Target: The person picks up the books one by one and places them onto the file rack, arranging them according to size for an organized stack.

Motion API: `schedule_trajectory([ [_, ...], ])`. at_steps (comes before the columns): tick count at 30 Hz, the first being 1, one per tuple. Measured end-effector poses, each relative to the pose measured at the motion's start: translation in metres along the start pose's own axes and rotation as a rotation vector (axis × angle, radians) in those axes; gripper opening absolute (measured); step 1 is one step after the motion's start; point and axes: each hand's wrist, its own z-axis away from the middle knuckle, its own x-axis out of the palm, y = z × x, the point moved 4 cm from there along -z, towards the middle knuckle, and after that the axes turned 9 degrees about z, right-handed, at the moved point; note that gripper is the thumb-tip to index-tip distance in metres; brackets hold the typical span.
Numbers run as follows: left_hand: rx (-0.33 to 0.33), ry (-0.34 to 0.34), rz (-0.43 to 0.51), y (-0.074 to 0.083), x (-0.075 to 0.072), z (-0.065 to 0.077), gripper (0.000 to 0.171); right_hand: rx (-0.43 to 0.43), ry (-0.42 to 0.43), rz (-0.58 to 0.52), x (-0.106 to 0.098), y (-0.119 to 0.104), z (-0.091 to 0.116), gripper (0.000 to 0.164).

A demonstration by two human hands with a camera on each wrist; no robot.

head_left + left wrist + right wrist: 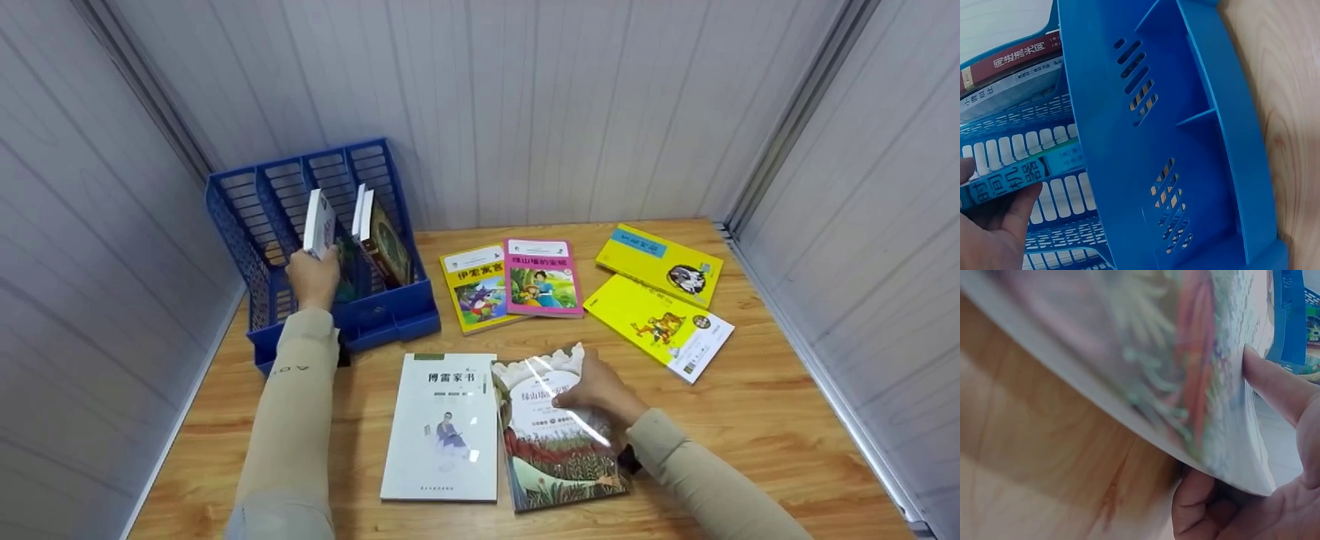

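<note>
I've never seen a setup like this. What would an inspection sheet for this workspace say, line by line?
Surface: wood-grain table.
Job's things: blue rack with two books standing in one slot; blue-spined book; illustrated book; white book lying flat beside it.
Clutter: four more books lie flat: a pink book overlapping a yellow-edged book, and two yellow books to the right.
Left hand: grips the blue-spined book at the rack.
Right hand: grips the illustrated book, thumb on its cover, fingers beneath its edge.
Cables: nothing seen.
Surroundings: pale panelled walls.
</note>
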Motion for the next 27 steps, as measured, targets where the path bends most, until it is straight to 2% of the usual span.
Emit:
schedule_trajectory([
  [3, 0.016, -0.031, -0.024, 0.0, -0.001, 0.0, 0.053, -0.019, 0.014, -0.006, -0.004, -0.001, 0.001, 0.099],
  [8, 0.058, -0.076, -0.043, 0.001, -0.004, 0.003, 0.058, -0.03, -0.005, -0.103, -0.011, -0.005, 0.005, 0.078],
  [13, 0.07, -0.131, -0.005, 0.001, -0.009, 0.01, 0.07, -0.069, -0.017, -0.119, -0.019, -0.009, 0.007, 0.061],
  [17, 0.062, -0.152, 0.039, 0.0, -0.014, 0.019, 0.075, -0.09, -0.035, -0.21, -0.02, -0.008, 0.008, 0.058],
  [20, 0.066, -0.107, 0.059, 0.0, -0.018, 0.027, 0.078, -0.094, -0.06, -0.328, -0.018, -0.008, 0.01, 0.058],
  [22, 0.085, -0.049, 0.074, 0.001, -0.022, 0.033, 0.076, -0.087, -0.069, -0.387, -0.018, -0.008, 0.011, 0.059],
  [27, 0.181, 0.134, 0.147, 0.004, -0.031, 0.045, 0.065, -0.08, -0.019, -0.418, -0.027, -0.011, 0.009, 0.066],
])
